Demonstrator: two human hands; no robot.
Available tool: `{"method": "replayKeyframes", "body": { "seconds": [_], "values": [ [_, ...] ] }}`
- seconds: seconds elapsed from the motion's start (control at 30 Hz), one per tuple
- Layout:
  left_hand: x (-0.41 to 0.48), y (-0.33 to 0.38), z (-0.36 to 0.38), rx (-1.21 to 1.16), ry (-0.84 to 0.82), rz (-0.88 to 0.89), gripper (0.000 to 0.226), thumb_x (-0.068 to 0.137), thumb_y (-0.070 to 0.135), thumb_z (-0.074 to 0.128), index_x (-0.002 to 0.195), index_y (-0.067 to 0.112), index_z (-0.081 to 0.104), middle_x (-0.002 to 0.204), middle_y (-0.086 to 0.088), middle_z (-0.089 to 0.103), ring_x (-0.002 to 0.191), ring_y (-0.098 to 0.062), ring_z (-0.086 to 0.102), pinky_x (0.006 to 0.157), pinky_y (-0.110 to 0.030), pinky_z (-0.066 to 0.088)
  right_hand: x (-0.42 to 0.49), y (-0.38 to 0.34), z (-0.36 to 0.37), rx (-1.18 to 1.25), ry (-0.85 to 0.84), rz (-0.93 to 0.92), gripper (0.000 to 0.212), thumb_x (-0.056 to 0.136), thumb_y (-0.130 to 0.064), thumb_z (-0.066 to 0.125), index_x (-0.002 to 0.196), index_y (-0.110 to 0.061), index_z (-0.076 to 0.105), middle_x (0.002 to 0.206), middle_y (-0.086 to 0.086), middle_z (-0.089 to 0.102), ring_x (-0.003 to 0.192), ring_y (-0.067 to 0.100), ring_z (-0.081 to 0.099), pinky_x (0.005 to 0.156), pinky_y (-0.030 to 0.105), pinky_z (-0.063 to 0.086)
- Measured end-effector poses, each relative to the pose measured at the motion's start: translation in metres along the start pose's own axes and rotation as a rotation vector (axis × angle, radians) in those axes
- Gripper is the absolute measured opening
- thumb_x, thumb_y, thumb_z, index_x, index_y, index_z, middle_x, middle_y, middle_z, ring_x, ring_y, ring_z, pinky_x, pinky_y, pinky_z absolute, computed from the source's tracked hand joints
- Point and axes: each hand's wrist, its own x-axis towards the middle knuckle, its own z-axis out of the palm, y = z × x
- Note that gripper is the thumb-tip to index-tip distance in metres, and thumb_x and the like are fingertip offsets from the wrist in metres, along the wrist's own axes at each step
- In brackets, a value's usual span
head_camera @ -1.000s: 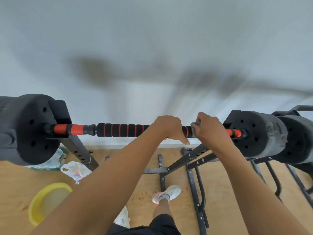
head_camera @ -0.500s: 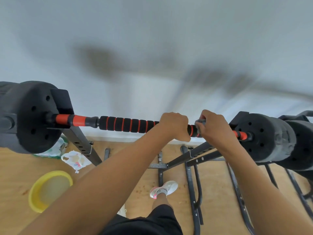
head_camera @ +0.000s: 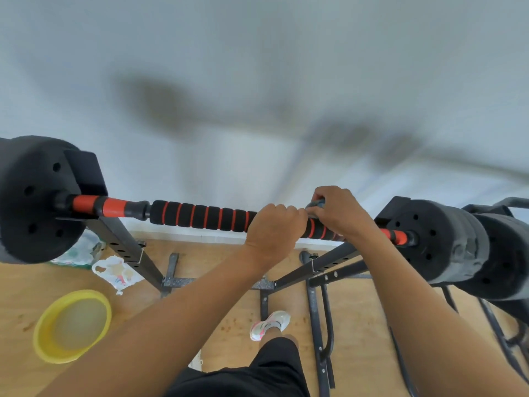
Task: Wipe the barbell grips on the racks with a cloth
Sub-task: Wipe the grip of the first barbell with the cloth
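**Head view: cloth [head_camera: 315, 204] on the barbell grip [head_camera: 200, 214]**

I've got the left hand [head_camera: 273, 232] over the black-and-orange foam, knuckles up, fingers curled round the bar. The right hand [head_camera: 342, 214] sits right beside it, pinching a grey-blue cloth down against the grip near its right end. The bar lies across the black rack [head_camera: 130, 255], with a dark weight plate [head_camera: 31, 202] on the left and another on the right. On the wooden floor [head_camera: 17, 296] at lower left I see a yellow basin [head_camera: 71, 325].
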Motion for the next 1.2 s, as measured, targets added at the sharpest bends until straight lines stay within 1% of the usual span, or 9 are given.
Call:
{"method": "replayKeyframes", "body": {
  "seconds": [0.13,0.27,0.43,0.6,0.73,0.83,0.93,1.07,1.2],
  "values": [
    [0.006,0.0,-0.008,-0.115,-0.175,-0.024,0.033,0.075,0.017,0.074,0.069,0.021,0.041,0.051,0.005,0.02,0.045,-0.016,0.031,0.051,-0.028,0.023,-0.004,0.005,-0.001,0.037,0.1,-0.04,0.006,0.092,-0.023,0.068,0.097,-0.02,0.071,0.089,-0.007,0.07,0.084,0.012,0.064,0.07,0.02,0.046],
    [0.024,-0.002,-0.021,-0.168,-0.327,-0.07,0.013,0.095,0.024,0.059,0.084,0.02,0.052,0.062,0.004,0.042,0.058,-0.019,0.051,0.059,-0.032,0.039,-0.027,0.007,-0.005,0.081,0.041,-0.159,0.022,0.094,-0.01,0.062,0.101,-0.025,0.076,0.09,-0.014,0.073,0.083,0.003,0.062,0.076,0.005,0.042],
    [0.045,-0.009,-0.031,-0.246,-0.536,-0.146,0.012,0.086,0.025,0.064,0.08,0.02,0.054,0.067,0.004,0.056,0.059,-0.017,0.056,0.061,-0.031,0.047,-0.05,0.006,0.005,0.031,0.089,-0.162,0.035,0.099,-0.006,0.051,0.117,-0.029,0.072,0.093,-0.007,0.075,0.083,0.016,0.067,0.079,0.034,0.055],
    [0.076,-0.038,-0.031,-0.773,-1.088,-0.192,0.031,0.083,0.034,0.082,0.075,0.01,0.065,0.06,0.0,0.064,0.047,-0.016,0.058,0.055,-0.027,0.052,-0.072,0.005,0.021,-0.118,0.095,-0.126,0.061,0.1,-0.001,0.048,0.151,-0.034,0.044,0.148,-0.016,0.053,0.118,0.018,0.065,0.092,0.036,0.057],
    [0.061,-0.023,-0.024,-0.391,-0.623,-0.09,0.036,0.082,0.05,0.075,0.087,0.016,0.064,0.069,0.006,0.064,0.061,-0.017,0.064,0.062,-0.03,0.051,-0.074,0.007,0.019,-0.056,0.132,-0.128,0.058,0.1,-0.003,0.05,0.149,-0.034,0.048,0.146,-0.017,0.055,0.113,0.02,0.067,0.088,0.038,0.059],
    [0.026,-0.004,-0.004,-0.033,-0.185,0.004,0.031,0.085,0.043,0.074,0.077,0.02,0.054,0.062,0.006,0.045,0.051,-0.016,0.042,0.052,-0.029,0.031,-0.069,-0.003,0.016,-0.03,0.168,-0.125,0.037,0.098,-0.004,0.047,0.124,-0.027,0.059,0.094,-0.018,0.06,0.085,0.019,0.065,0.068,0.036,0.056],
    [0.026,-0.004,0.006,0.003,-0.102,-0.01,0.033,0.085,0.03,0.074,0.069,0.021,0.046,0.054,0.007,0.038,0.044,-0.014,0.034,0.049,-0.028,0.028,-0.067,-0.016,0.016,-0.023,0.17,-0.044,0.022,0.097,-0.006,0.042,0.106,-0.022,0.053,0.085,-0.012,0.05,0.08,0.02,0.058,0.063,0.039,0.052],
    [0.056,-0.01,-0.005,-0.228,-0.501,-0.052,0.026,0.091,0.024,0.059,0.069,0.019,0.046,0.061,0.004,0.052,0.049,-0.015,0.047,0.057,-0.03,0.041,-0.064,-0.014,0.025,-0.012,0.171,-0.006,0.028,0.094,0.0,0.041,0.107,-0.023,0.052,0.101,-0.007,0.055,0.084,0.022,0.056,0.059,0.037,0.045],
    [0.086,-0.037,-0.019,-0.792,-1.215,-0.144,0.027,0.086,0.026,0.08,0.075,0.01,0.061,0.058,-0.001,0.058,0.047,-0.017,0.052,0.055,-0.03,0.048,-0.076,-0.018,0.029,-0.108,0.126,-0.019,0.057,0.091,0.003,0.049,0.139,-0.028,0.045,0.135,-0.011,0.051,0.093,0.022,0.063,0.061,0.036,0.05]
  ]
}}
